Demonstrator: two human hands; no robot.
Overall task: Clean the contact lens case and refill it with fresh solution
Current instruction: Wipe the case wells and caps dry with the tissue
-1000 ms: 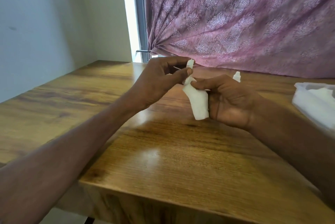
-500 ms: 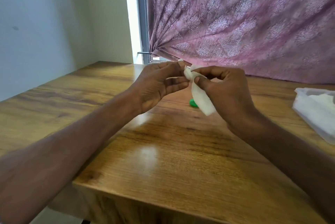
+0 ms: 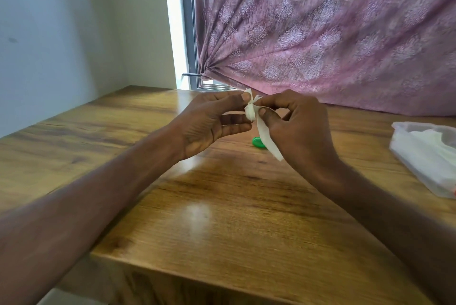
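White tissue (image 3: 267, 136) between both hands' fingers (image 3: 265, 112)

Daylight enters through the narrow window gap (image 3: 176, 23) at far centre-left, beside the pink curtain (image 3: 333, 33), leaving the room evenly bright with soft shadows. It throws a pale glare patch on the glossy wooden table (image 3: 197, 215) near the middle. Slight motion blur softens the whole frame, most at the near forearms and right edge, and wide-angle distortion bends the lines outward.
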